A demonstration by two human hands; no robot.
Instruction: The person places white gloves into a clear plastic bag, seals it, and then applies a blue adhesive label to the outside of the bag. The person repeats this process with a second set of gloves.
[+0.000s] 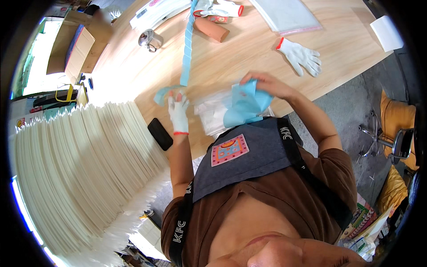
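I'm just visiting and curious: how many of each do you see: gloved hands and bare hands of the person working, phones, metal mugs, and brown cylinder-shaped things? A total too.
Gloved hand (left): 1
Bare hand (right): 1
Black phone: 1
Metal mug: 1
Brown cylinder-shaped thing: 1
Total: 5

From my remote seat I see a brown short-sleeved top beneath a dark blue-grey apron, with wide black straps carrying white lettering. The apron's patch has a pink, starred border. A white glove with red cuff covers the left hand; the right hand is bare.
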